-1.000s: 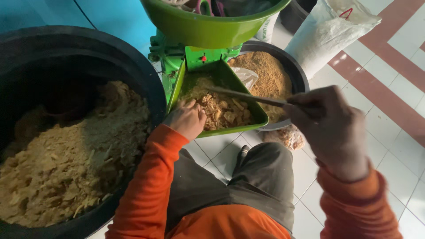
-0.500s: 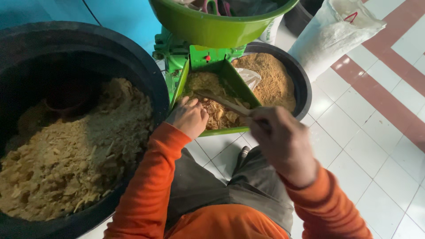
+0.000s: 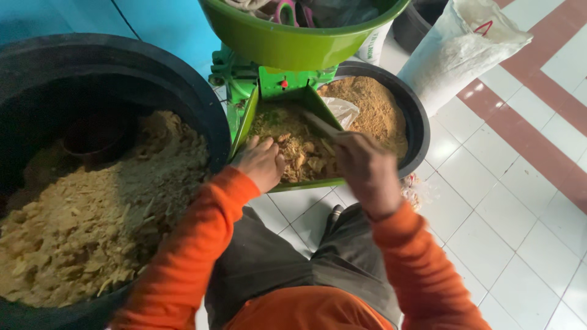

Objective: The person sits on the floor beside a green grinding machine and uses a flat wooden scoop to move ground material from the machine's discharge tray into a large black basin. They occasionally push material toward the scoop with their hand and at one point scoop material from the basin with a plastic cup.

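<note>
the left hand (image 3: 263, 162) rests at the near left corner of a green feed tray (image 3: 247, 119), fingers loosely curled and pressed into the pile of brown chips (image 3: 299, 153) that fills it; it grips nothing that can be made out. the right hand (image 3: 367, 171) is closed around the near end of a thin pale stick (image 3: 321, 125), which slants up and to the left across the chips toward the back of the tray. this hand is a little blurred, so the exact hold of the fingers cannot be told. both arms wear orange sleeves (image 3: 189, 256), and dark trousers (image 3: 275, 263) show between them.

the tray slopes out from a green machine (image 3: 244, 76), and a big green bowl-shaped hopper (image 3: 287, 40) sits right above it. in the hopper lie some things, among them something with pink handles, only partly seen.

to the left, just beside the tray, stands a large black tub (image 3: 202, 104) holding a deep heap of coarse tan flakes (image 3: 92, 220); a dark round scoop or small bowl lies half in shadow at its far side. behind and to the right of the tray is a smaller black tub (image 3: 416, 122) with finer, browner meal (image 3: 373, 110), and a bit of clear plastic bag (image 3: 342, 110) at its near rim. a white woven sack (image 3: 458, 55) leans further right. the floor (image 3: 513, 201) is white tile with reddish stripes.
</note>
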The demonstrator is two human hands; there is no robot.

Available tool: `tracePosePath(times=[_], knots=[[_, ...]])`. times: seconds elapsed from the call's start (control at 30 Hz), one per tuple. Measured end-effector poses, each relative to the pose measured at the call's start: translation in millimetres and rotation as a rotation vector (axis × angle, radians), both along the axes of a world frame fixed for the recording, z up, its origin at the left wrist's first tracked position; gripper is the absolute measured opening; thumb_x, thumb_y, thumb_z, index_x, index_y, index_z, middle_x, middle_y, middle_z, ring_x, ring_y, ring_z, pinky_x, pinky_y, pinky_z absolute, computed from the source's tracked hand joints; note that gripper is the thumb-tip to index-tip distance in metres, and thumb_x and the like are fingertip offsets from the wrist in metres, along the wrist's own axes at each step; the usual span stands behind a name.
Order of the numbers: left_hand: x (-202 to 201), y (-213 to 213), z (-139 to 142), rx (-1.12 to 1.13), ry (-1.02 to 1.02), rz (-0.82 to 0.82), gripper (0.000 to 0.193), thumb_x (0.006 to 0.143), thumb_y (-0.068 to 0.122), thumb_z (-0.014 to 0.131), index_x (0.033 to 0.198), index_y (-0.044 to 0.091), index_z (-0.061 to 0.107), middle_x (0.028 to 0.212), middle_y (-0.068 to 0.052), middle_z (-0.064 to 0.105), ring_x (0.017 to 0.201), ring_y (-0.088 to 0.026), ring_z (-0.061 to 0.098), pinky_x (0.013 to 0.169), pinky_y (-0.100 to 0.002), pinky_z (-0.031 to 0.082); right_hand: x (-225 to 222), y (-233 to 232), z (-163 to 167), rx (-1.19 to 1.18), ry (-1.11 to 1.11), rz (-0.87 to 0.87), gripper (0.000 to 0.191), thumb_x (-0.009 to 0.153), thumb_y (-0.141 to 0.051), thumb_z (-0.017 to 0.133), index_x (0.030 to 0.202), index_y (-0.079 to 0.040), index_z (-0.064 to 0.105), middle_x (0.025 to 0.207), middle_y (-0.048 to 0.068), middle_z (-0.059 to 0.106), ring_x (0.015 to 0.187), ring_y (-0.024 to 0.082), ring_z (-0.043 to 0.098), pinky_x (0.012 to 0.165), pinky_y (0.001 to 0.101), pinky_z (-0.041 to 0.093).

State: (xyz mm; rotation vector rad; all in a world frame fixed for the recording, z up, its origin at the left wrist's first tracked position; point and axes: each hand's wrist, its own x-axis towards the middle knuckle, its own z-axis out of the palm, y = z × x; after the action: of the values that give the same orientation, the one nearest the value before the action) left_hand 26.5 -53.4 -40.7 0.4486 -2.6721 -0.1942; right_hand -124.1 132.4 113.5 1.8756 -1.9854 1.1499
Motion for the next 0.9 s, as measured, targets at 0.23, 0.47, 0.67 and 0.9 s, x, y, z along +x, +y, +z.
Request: tracePosePath(times=[0.23, 0.47, 0.67, 0.9], knots=[[-73.4, -43.3, 17.5, 0.297, -0.726, 0.121, 0.048, 0.094, 0.037, 0.043, 0.125, 0.011, 0.07, 0.142, -0.014, 0.053, 0.14, -0.046, 0.036, 0.115, -0.07, 0.017, -0.6, 82.8, 91.2, 0.13, 0.039, -0.184, 0.015, 0.093, -0.005, 0.077, 0.108, -0.005, 0.073, 0.097, 0.01, 0.076, 0.078, 0.016, 0.074, 0.07, 0.0276, 0.057], [-42.6, -35.9, -2.7, 0.144, -0.441, 0.046, 0.04, 0.097, 0.032, 0.049, 0.097, 0.002, 0.075, 0.109, -0.022, 0.072, 0.112, -0.04, 0.064, 0.106, -0.052, 0.045, 1.3, 61.6, 79.4, 0.147, 0.102, -0.029, 0.009, 0.091, -0.004, 0.074, 0.099, -0.003, 0.069, 0.089, 0.011, 0.073, 0.073, 0.024, 0.073, 0.065, 0.0325, 0.058], [3.2, -8.1, 14.8, 0.23, -0.069, 0.106, 0.031, 0.093, 0.025, 0.058, 0.084, -0.004, 0.068, 0.095, -0.026, 0.069, 0.091, -0.044, 0.067, 0.085, -0.05, 0.053, -7.0, 22.5, 2.8, 0.109, 0.015, 0.072, 0.007, 0.096, -0.001, 0.066, 0.103, -0.002, 0.065, 0.094, 0.014, 0.07, 0.079, 0.03, 0.071, 0.068, 0.0379, 0.059], [14.8, 14.8, 32.9, 0.235, 0.221, 0.183, 0.034, 0.094, 0.025, 0.06, 0.075, -0.002, 0.066, 0.083, -0.024, 0.068, 0.081, -0.044, 0.067, 0.075, -0.05, 0.055, -7.3, -18.6, -32.9, 0.072, -0.004, 0.067, 0.017, 0.092, -0.004, 0.066, 0.109, 0.0, 0.066, 0.105, 0.019, 0.069, 0.085, 0.038, 0.069, 0.072, 0.0435, 0.057]])
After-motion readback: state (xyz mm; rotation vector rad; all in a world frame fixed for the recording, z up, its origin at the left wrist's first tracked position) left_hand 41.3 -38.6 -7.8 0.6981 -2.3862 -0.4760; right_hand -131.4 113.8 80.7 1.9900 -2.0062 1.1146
